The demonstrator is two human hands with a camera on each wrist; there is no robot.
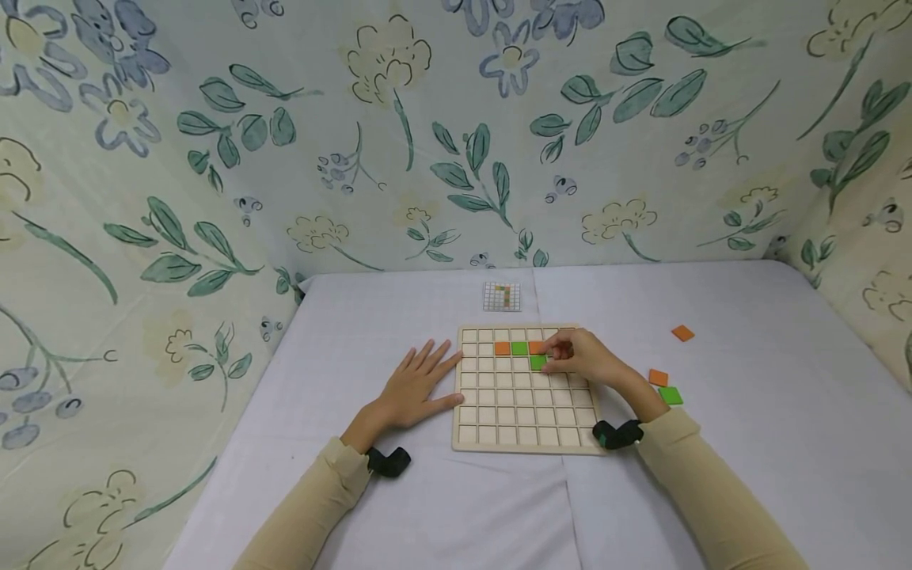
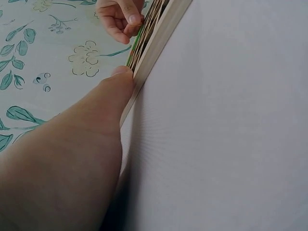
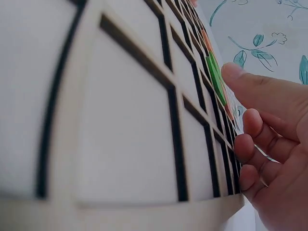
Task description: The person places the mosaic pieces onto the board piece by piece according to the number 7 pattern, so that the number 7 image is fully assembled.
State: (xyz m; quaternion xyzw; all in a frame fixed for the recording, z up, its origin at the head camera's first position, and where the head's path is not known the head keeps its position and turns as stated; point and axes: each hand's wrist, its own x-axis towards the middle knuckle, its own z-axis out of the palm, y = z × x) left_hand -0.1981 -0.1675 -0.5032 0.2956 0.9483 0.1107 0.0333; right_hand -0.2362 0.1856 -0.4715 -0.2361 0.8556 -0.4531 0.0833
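A square wooden grid board (image 1: 499,452) lies on the white cloth. In its upper cells sit an orange tile (image 1: 502,348), a green tile (image 1: 519,348), another orange tile (image 1: 536,347) partly covered by fingers, and below that one a second green tile (image 1: 537,362). My right hand (image 1: 580,356) is over these last two, its thumb (image 3: 236,72) by the lower green tile and the other fingers bent; whether it touches the tile is unclear. Spread flat, my left hand (image 1: 416,389) rests on the cloth with thumb and fingertips at the board's left edge.
Right of the board lie loose tiles: an orange one (image 1: 682,333), another orange one (image 1: 659,378) and a green one (image 1: 670,395). Behind the board is a small card (image 1: 502,297) printed with a coloured grid pattern. A floral curtain (image 1: 456,158) hangs behind the table.
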